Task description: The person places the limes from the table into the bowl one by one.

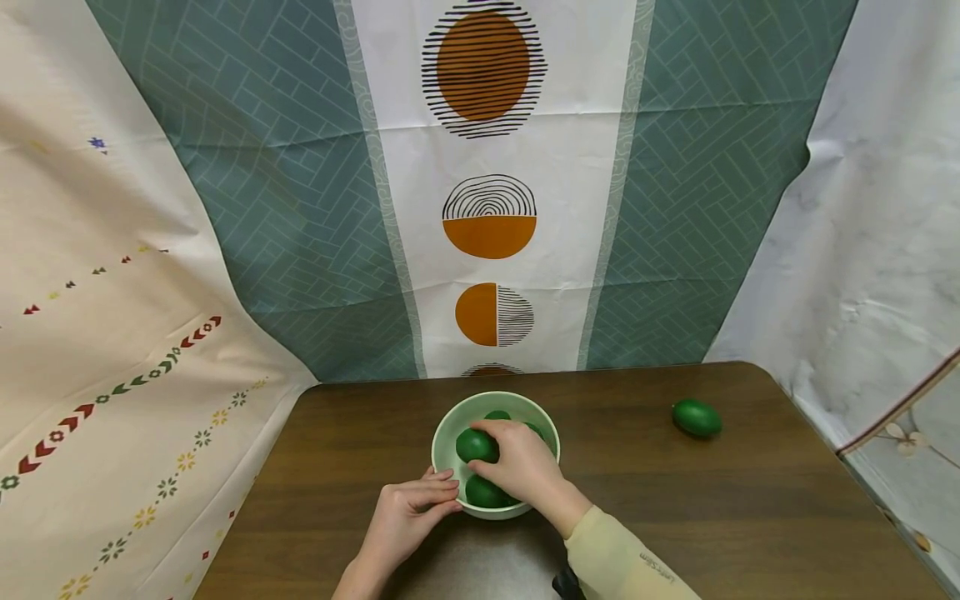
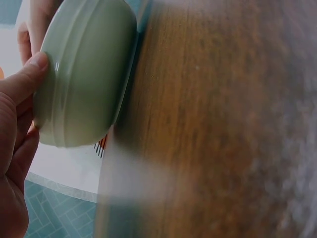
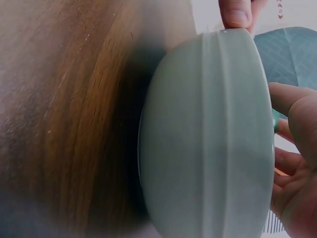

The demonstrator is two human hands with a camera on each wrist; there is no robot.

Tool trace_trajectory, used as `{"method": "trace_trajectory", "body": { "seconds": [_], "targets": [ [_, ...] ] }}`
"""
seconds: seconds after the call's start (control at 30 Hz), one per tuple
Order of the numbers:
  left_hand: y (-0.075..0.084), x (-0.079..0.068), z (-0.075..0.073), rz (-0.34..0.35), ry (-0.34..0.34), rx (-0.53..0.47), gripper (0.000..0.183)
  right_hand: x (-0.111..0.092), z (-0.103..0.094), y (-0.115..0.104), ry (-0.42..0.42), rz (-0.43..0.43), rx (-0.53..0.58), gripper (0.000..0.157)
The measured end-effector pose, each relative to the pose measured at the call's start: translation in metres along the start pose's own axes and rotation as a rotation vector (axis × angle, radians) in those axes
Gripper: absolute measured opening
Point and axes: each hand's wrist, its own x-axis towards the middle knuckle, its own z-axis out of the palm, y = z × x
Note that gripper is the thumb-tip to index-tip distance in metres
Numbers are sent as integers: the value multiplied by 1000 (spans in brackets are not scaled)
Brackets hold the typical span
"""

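A pale green bowl (image 1: 447,440) stands on the wooden table with several dark green limes inside. My left hand (image 1: 407,512) holds the bowl's near left rim, the thumb lying on the outer wall (image 2: 81,79) in the left wrist view. Reaching over the right rim, my right hand (image 1: 531,468) grips one lime (image 1: 472,447) between thumb and fingers within the bowl. Another lime (image 1: 486,492) lies at the near side, and one more (image 1: 497,415) shows at the far side. The right hand partly covers the others. In the right wrist view, the bowl wall hides most of the limes.
A single lime (image 1: 697,418) lies on the table (image 1: 637,500) at the far right. Patterned cloth (image 1: 487,167) hangs behind the table's back edge, with more cloth at the left (image 1: 112,333) and right (image 1: 862,292). A small black object (image 1: 567,583) shows by the right sleeve.
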Motion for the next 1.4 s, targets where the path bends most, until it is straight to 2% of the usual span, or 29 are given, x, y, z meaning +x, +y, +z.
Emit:
{"method": "trace_trajectory", "body": {
  "seconds": [0.33, 0.67, 1.17, 1.4],
  "targets": [
    [0, -1, 0, -2, -3, -21, 22, 11, 13, -9, -42, -25, -104, 49],
    [0, -1, 0, -6, -2, -21, 23, 15, 20, -9, -71, -30, -122, 48],
    [-1, -1, 0, -8, 1, -20, 24, 19, 28, -7, -70, -68, -164, 47],
    [-1, -1, 0, -4, 3, -23, 23, 22, 29, -8, -105, -51, -181, 45]
  ]
}}
